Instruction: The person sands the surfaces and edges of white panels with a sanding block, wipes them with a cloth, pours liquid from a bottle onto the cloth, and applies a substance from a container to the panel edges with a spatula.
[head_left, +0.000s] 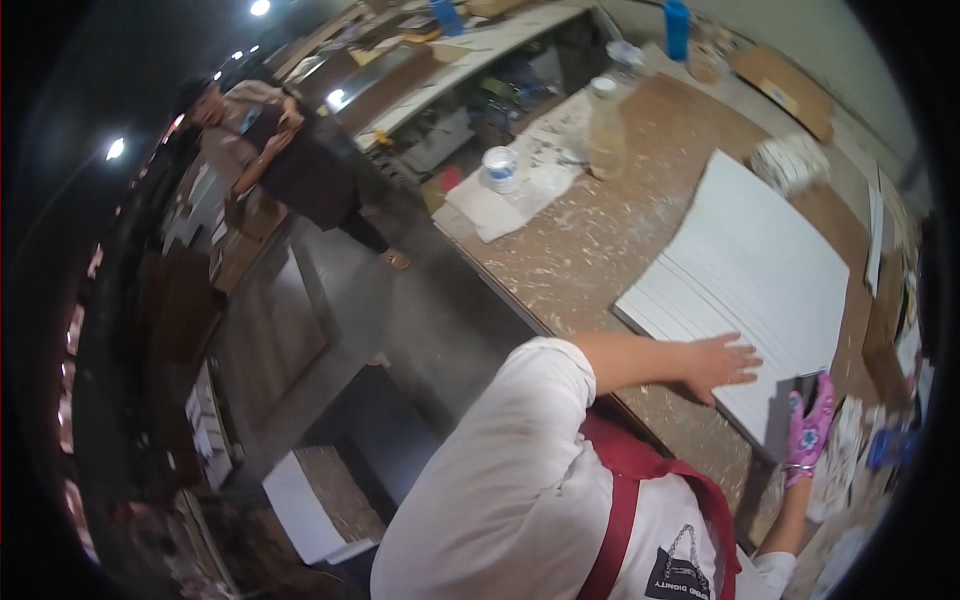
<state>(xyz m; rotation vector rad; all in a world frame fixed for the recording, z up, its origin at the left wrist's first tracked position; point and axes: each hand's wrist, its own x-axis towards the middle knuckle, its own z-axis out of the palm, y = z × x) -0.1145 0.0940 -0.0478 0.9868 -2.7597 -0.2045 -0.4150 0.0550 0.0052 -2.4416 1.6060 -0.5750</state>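
Observation:
A stack of large white sheets (755,270) lies on the brown worktable, its near-left edges fanned out in thin steps. My bare left hand (722,367) rests flat on the stack's near part, fingers spread, holding nothing. At the right edge of the sheets is my right hand (810,430), in a pink glove with a flower pattern. Its fingers are closed around a small dark object (806,384), mostly hidden by the glove, whose kind I cannot make out.
On the worktable (650,215) stand a white tub (500,170) on a cloth and a cloudy plastic bottle (606,130). A white bundle (790,163), cardboard (782,90) and a blue bottle (677,30) are farther back. A person (275,150) stands across the aisle.

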